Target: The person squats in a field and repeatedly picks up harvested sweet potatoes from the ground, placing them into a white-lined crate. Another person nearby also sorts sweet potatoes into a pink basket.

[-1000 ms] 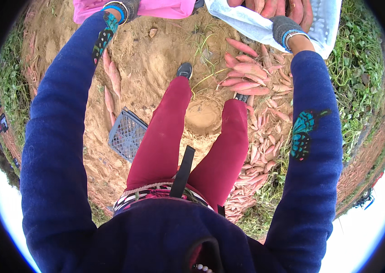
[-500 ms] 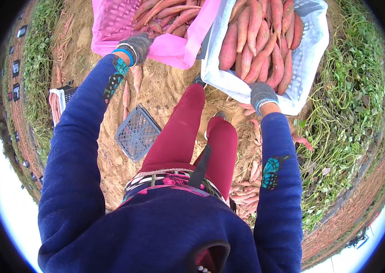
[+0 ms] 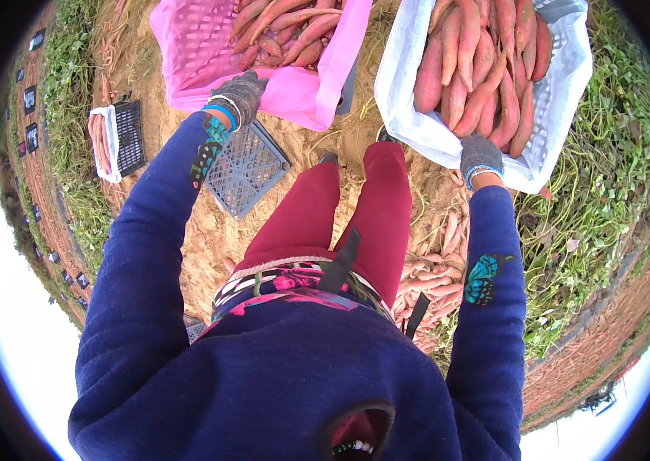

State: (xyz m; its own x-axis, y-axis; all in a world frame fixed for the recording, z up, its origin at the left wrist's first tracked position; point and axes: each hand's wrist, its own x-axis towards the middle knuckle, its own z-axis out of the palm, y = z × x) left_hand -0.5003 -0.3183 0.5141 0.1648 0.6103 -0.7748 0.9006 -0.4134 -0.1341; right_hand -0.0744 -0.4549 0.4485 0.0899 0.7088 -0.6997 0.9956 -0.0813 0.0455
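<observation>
My left hand (image 3: 239,98), in a dark grey glove, is closed on the near rim of a crate lined with pink fabric (image 3: 309,114). Long reddish sweet potatoes (image 3: 282,34) lie in that crate, heaped toward its far side. A second crate, with a white liner (image 3: 409,127), stands to the right and holds larger sweet potatoes (image 3: 482,69). At its near rim my right hand (image 3: 481,156), gloved the same way, is closed too; its fingertips are hidden inside the liner.
A grey plastic crate (image 3: 246,169) lies on the soil below my left wrist. Farther left sits a black crate (image 3: 130,134) with a white liner. Loose sweet potatoes (image 3: 436,284) pile beside my right leg. Green vines (image 3: 593,223) border the right side.
Both lined crates have come backward with me over the soil, and the gap between them has widened. The grey crate now lies closer to my left hand. My feet have shifted.
</observation>
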